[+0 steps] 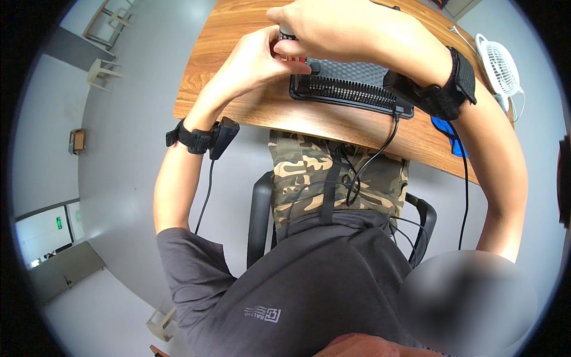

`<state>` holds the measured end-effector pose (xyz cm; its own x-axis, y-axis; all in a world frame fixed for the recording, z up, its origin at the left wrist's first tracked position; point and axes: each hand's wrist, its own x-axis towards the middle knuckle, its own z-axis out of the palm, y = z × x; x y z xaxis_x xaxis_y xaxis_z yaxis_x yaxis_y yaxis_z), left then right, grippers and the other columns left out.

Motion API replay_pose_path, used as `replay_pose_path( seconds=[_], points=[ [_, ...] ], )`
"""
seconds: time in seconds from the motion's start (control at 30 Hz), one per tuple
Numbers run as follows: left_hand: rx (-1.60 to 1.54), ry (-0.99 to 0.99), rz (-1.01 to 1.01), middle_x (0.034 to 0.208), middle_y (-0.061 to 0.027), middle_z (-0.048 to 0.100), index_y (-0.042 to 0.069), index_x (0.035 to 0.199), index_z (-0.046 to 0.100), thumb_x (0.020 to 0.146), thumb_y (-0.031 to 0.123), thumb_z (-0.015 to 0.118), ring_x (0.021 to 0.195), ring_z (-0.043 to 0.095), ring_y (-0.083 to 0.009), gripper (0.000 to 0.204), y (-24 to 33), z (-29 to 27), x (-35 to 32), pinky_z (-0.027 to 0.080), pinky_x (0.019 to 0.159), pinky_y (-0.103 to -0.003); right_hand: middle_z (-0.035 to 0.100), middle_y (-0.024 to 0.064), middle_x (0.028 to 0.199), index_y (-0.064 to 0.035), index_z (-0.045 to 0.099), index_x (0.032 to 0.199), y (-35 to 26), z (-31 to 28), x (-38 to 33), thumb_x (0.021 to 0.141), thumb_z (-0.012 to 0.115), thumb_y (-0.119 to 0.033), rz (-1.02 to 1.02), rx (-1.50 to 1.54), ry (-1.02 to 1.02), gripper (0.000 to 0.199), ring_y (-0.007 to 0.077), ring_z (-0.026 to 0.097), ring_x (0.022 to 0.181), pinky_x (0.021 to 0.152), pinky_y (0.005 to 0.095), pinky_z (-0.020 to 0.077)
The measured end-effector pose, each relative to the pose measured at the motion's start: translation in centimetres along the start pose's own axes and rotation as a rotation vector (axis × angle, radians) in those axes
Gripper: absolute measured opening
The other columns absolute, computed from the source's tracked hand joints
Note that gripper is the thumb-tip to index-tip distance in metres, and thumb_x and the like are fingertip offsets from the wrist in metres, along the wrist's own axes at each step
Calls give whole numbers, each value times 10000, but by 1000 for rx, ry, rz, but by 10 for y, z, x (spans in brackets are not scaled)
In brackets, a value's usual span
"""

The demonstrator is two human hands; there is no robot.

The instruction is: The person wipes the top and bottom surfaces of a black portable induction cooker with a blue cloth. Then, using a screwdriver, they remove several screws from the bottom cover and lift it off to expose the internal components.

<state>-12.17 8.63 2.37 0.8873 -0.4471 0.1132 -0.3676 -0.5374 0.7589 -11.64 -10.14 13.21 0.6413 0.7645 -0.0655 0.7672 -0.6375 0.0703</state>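
Observation:
At the far edge of the view both hands meet over a wooden table. My right hand [318, 27] is curled from above round a small object [287, 34] with a dark, white and red surface, mostly hidden by the fingers. My left hand [256, 56] closes on the same object from the left, its thumb stretched to the right below it. Just under the hands lies a black device [351, 90] with a textured top and a row of slots along its near side. The left thumb's tip is beside its left corner; whether they touch, I cannot tell.
A black cable [389, 140] runs from the device over the table's near edge [238, 119] toward my lap. A white fan [499, 64] stands at the right, and a blue cloth-like item [457, 143] lies by the right forearm. Both wrists wear black straps with cables.

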Motion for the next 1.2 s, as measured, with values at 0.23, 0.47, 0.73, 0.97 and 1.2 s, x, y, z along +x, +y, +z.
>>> replay_pose_path(
  seconds=[0.23, 0.47, 0.73, 0.97, 1.2],
  points=[
    [-159, -65, 24, 819, -56, 671, -7, 983, 681, 807, 270, 840, 763, 620, -125, 364, -13, 0, -9, 507, 695, -309, 582, 258, 1203, -33, 576, 1268, -1, -19, -12, 938, 611, -340, -111, 168, -93, 452, 439, 669, 986, 840, 475, 564],
    [43, 2, 68, 861, -56, 700, 9, 951, 719, 752, 211, 875, 740, 621, -138, 323, 2, 8, -2, 514, 708, -297, 711, 200, 799, -5, 638, 1130, -3, 0, 3, 924, 630, -370, 71, -38, 30, 419, 368, 716, 734, 685, 446, 574],
    [-173, -73, 8, 836, -61, 703, -46, 1044, 685, 808, 193, 834, 796, 656, -120, 368, -1, -3, -5, 524, 732, -290, 716, 193, 816, -11, 648, 1084, 8, 14, 7, 891, 673, -347, -77, 88, 119, 388, 383, 714, 759, 692, 467, 573],
    [-99, 12, 107, 751, 5, 650, 16, 924, 728, 789, 186, 851, 694, 585, -90, 250, 5, 4, -3, 500, 687, -256, 730, 204, 837, -21, 696, 979, 4, 1, -1, 880, 676, -346, 0, 24, 156, 340, 386, 723, 772, 703, 463, 581],
    [60, 28, -43, 824, -40, 693, 15, 929, 700, 808, 244, 848, 764, 640, -130, 298, 14, 4, -4, 535, 735, -307, 711, 196, 867, -67, 642, 1096, 5, 17, 4, 877, 682, -322, -33, 105, 178, 338, 355, 718, 864, 752, 473, 568]
  ],
)
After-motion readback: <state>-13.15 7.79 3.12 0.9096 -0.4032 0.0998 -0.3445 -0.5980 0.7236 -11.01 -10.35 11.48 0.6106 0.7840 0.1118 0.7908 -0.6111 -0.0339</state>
